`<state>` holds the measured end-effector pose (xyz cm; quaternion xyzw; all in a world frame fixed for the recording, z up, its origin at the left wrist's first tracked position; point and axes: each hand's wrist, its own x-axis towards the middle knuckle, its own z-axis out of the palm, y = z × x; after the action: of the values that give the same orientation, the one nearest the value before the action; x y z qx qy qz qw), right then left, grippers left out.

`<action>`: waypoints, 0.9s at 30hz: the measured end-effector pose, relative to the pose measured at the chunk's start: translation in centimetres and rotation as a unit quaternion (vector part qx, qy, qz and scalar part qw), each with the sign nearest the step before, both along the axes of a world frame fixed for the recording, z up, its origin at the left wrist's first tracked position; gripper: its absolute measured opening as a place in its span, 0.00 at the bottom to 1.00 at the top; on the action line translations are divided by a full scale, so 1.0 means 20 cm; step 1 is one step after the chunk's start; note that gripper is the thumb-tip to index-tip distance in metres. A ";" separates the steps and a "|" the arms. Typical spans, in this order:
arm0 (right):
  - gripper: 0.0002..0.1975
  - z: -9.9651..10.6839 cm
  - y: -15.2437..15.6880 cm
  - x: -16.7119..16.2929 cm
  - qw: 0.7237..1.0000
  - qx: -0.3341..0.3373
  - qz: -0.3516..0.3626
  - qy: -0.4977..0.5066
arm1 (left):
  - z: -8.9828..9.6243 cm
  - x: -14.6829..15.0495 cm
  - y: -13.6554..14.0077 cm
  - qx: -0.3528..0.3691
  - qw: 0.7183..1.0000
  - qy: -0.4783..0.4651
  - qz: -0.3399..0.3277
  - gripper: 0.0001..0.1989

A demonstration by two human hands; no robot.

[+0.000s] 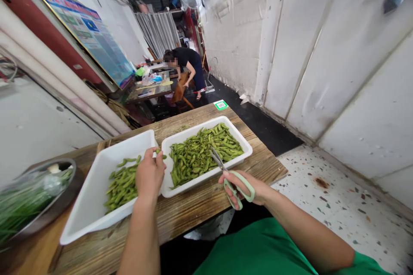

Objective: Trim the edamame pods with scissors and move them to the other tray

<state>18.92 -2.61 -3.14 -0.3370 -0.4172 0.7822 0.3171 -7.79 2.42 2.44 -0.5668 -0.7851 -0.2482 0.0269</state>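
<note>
My left hand [150, 171] is closed in a pinch on an edamame pod [160, 153], held above the rims where two white trays meet. In my right hand [240, 185] is a pair of scissors [239, 187] with pale green handles, its blades slightly apart and pointing over the right tray. That right tray [206, 179] is filled with a heap of green edamame pods [196, 150]. A smaller pile of pods [124, 185] lies in the deeper left tray [85, 200], partly hidden behind my left hand.
Both trays stand on a wooden table [180, 219]. A metal bowl [69, 191] with bagged green vegetables [29, 206] sits at the left. A green-bordered code card [220, 105] lies at the far edge. Farther back, a person [189, 66] bends over a wooden board [180, 87] beside a cluttered table.
</note>
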 end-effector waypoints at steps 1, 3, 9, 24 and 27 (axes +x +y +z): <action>0.26 -0.01 0.00 0.00 1.000 0.003 0.005 -0.003 | 0.01 -0.04 -0.01 0.008 0.999 0.019 0.037 0.19; 0.25 -0.02 0.00 -0.01 1.000 0.003 0.009 -0.006 | 0.03 -0.12 -0.03 0.016 0.991 0.071 0.111 0.20; 0.24 -0.03 0.01 -0.02 1.000 0.004 0.014 0.004 | -0.01 -0.02 -0.02 0.000 0.987 0.150 0.051 0.20; 0.22 -0.03 0.00 -0.02 0.996 0.067 -0.008 -0.055 | -0.10 0.26 0.11 -0.130 0.914 -0.124 -0.364 0.13; 0.21 -0.01 0.00 -0.03 0.995 0.074 -0.015 -0.065 | -0.10 0.31 0.07 -0.120 0.897 -0.183 -0.383 0.14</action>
<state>18.34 -2.53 -3.42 -0.3691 -0.4884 0.7207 0.3254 -1.69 3.84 0.42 -0.7673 -0.5219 -0.2424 -0.2832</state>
